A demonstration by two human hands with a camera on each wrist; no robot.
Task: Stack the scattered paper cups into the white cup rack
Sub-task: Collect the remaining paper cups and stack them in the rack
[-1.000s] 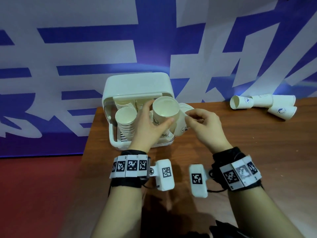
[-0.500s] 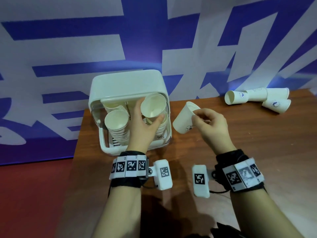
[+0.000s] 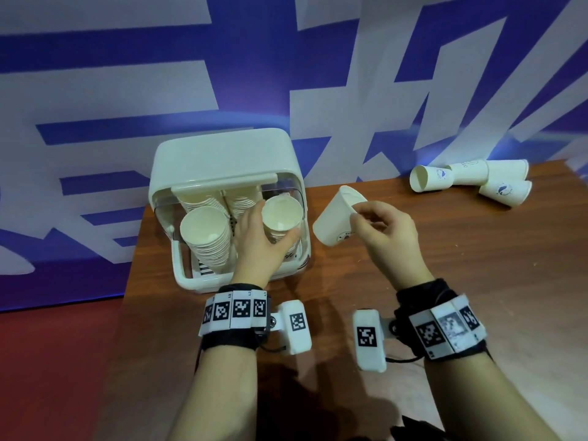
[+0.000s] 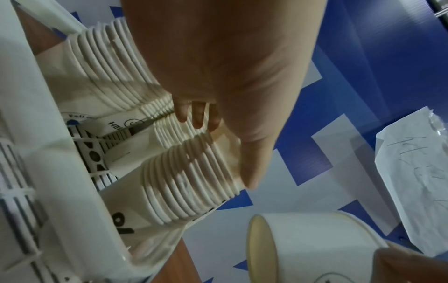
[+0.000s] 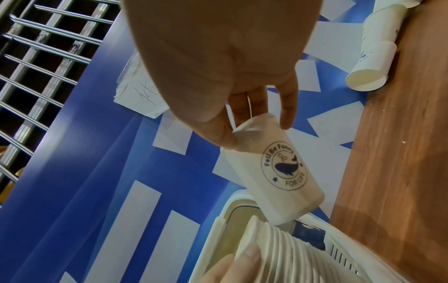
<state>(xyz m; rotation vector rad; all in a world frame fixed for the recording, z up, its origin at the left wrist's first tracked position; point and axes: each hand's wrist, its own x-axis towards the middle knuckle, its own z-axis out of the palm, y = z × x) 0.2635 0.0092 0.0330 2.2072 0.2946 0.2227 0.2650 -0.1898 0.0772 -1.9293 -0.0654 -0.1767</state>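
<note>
Gripping right-front cup stack with my left hand; right hand pinching whale-logo paper cup rim. Risk: pinch crumples rim, cup jams; stack tips in white cup rack.

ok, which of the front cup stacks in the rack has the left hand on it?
The front-right stack: the left hand grips it. The front-left stack stands untouched.

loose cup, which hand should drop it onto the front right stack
Right. The right hand already pinches the cup beside the rack, while the left hand grips that stack, steadying it.
</note>
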